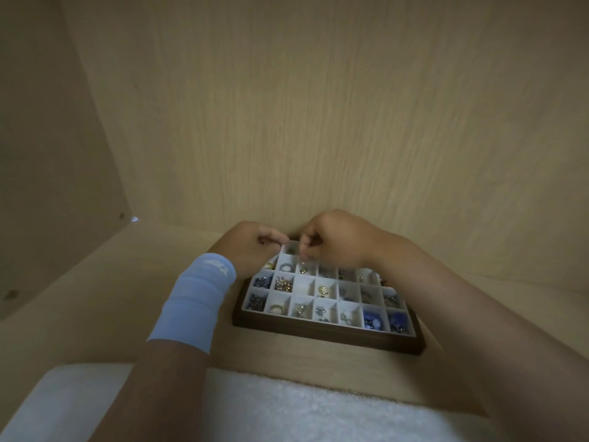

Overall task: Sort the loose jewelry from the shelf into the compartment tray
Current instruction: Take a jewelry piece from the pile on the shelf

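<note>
Fingers [274, 236] of the left hand [251, 248] are curled, thumb against forefinger tip. The right hand [334, 240] has its fingertips [305, 248] bunched, pointing down and pressed together. Both are in a pinch pose; cannot tell if anything sits between the tips, too small.

The tray [318, 334] lies directly below the fingers on the shelf [95, 298], with its far-left corner under the left tips. It has a dark brown wood frame, a pale lining and a grid of small square cells. The jewelry in it:
- a small gold piece [302, 270] in the cell right under the right tips
- a gold bead cluster [283, 284] one row nearer
- a gold ring [322, 290] nearer and rightward
- blue pieces [371, 320] in the near-right cells, farthest from the fingers

Some cells look bare.

Edges: the back wall [318, 122] rises just behind the fingers, and the tray's far edge is close to it. The side wall [47, 154] is well apart to the left, with open shelf between it and the tray. The right forearm crosses above the tray's right side. A pale blue wristband [197, 301] sits on the left forearm, beside the tray's left edge. White fluffy cloth [287, 409] lies at the shelf's near edge, apart from the tray.
</note>
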`<move>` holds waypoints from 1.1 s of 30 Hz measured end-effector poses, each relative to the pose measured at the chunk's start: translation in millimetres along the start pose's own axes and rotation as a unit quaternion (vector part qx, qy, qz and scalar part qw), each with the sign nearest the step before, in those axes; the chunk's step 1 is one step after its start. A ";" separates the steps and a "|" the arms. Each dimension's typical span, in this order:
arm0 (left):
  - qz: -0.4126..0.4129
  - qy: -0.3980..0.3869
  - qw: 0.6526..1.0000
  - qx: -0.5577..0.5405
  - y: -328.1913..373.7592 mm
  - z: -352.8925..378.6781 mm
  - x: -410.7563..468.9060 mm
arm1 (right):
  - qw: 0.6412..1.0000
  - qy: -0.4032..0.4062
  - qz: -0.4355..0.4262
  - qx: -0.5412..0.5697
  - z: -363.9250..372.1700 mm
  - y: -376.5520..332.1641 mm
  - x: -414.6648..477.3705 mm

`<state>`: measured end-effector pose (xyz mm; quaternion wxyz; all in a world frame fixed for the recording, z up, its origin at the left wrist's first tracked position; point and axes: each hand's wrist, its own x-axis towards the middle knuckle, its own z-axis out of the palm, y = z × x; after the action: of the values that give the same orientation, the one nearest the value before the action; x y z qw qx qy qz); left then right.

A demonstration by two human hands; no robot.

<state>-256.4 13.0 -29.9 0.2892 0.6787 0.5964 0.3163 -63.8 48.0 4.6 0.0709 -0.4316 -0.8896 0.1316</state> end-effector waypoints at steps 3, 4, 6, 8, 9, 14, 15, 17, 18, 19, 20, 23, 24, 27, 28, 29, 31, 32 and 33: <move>0.011 -0.005 0.996 0.086 -3.1 8.0 0.7 | 0.999 -0.018 0.014 -0.042 11.6 -1.0 0.8; 0.015 0.005 0.995 0.094 -2.3 10.4 0.7 | 0.999 -0.011 0.010 -0.036 13.5 -1.2 0.9; 0.016 0.025 0.998 0.046 4.1 14.0 0.4 | 1.000 0.016 0.003 0.016 14.8 0.1 0.2; -0.005 0.056 0.997 -0.052 13.3 14.8 0.1 | 0.994 0.073 -0.003 0.083 14.1 2.6 0.3; -0.027 0.068 0.992 -0.103 17.8 13.6 0.2 | 0.988 0.110 -0.009 0.109 12.8 3.3 0.3; -0.126 -0.008 0.918 -0.376 24.0 4.7 1.3 | 0.961 0.234 -0.056 0.134 -0.5 -0.4 2.0; -0.130 -0.012 0.902 -0.410 24.2 4.8 2.3 | 0.959 0.239 -0.061 0.138 -4.0 -2.0 2.6; -0.137 -0.008 0.875 -0.465 26.9 6.0 3.6 | 0.958 0.243 -0.065 0.137 -11.2 -4.7 3.5; -0.141 -0.008 0.864 -0.484 27.9 6.9 4.5 | 0.959 0.244 -0.068 0.128 -15.0 -5.8 4.0; -0.144 -0.010 0.856 -0.496 29.7 8.0 4.9 | 0.961 0.242 -0.070 0.117 -19.0 -7.0 4.0; -0.147 -0.012 0.852 -0.503 31.4 8.7 4.5 | 0.963 0.238 -0.070 0.108 -22.9 -8.0 3.8; -0.129 0.018 0.849 -0.513 33.6 9.3 5.0 | 0.968 0.216 -0.054 0.119 -32.8 -8.5 2.4; -0.115 0.035 0.851 -0.512 33.8 8.7 5.3 | 0.967 0.209 -0.047 0.137 -34.8 -8.6 1.9; -0.078 0.071 0.862 -0.495 35.5 4.9 4.7 | 0.959 0.210 -0.038 0.186 -37.4 -11.7 0.4; -0.067 0.080 0.870 -0.482 35.3 2.8 4.0 | 0.958 0.211 -0.038 0.189 -37.5 -13.4 0.5; -0.059 0.086 0.879 -0.465 35.4 0.7 3.1 | 0.959 0.211 -0.038 0.188 -37.2 -15.4 0.5; -0.045 0.102 0.896 -0.431 35.9 -3.2 1.4 | 0.960 0.210 -0.038 0.183 -36.1 -18.7 0.8; -0.040 0.113 0.900 -0.418 36.2 -4.8 0.3 | 0.959 0.211 -0.038 0.183 -35.6 -20.3 1.0; -0.032 0.123 0.903 -0.409 37.3 -5.7 -0.8 | 0.958 0.213 -0.038 0.187 -35.0 -21.8 1.0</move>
<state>-237.5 7.8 2.3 0.4761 0.4368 0.4666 0.6040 -72.4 42.0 44.5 0.3426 -0.3943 -0.8295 0.1977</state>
